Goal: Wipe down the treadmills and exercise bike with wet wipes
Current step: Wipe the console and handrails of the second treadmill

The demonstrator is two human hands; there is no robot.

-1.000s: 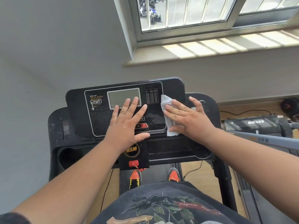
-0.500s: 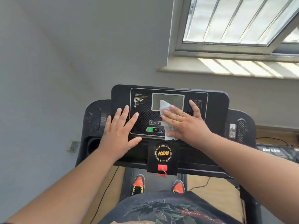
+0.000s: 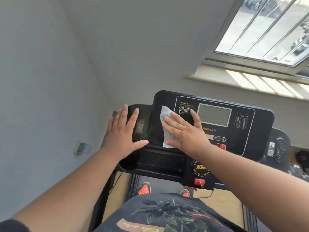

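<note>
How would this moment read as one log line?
step: wiping console | right hand: presses wet wipe flat on treadmill console, left part | left hand: flat on console's left wing

- Black treadmill console (image 3: 234,131) at frame centre-right, against the grey wall (image 3: 117,47).
- Right hand (image 3: 184,131) flat on a white wet wipe (image 3: 164,114), on the console's left part, left of the grey rectangular display (image 3: 214,114).
- Left hand (image 3: 123,131) flat on the console's left wing, left of the wipe.
- White-framed window (image 3: 260,30) at upper right, above its sill (image 3: 250,81).
- Round cup holder (image 3: 128,163) below the left hand.
- Orange-toed shoes (image 3: 144,189) on the belt, bottom centre.
</note>
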